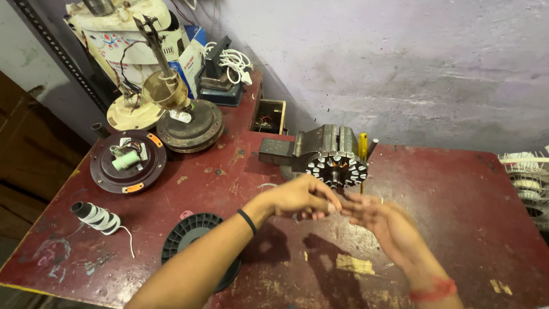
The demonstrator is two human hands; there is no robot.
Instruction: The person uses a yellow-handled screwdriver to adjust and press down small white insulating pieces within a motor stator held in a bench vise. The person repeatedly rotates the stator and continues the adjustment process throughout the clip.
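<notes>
Meeting fingertip to fingertip before the vise-held stator, left hand and right hand seemingly pinched fine wire, too blurred to confirm; threading a slot wanted steadiness.

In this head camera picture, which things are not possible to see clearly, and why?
- What the fingertips pinch, head view: left hand and right hand meet, motion-blurred; anything between them is too small.
- Vise jaws: the stator covers them, so the grip is hidden.
- White wound parts: cut off by the right edge.
- Black spool: the left forearm hides part of it.
- Small wooden box: contents too dark and small.
</notes>
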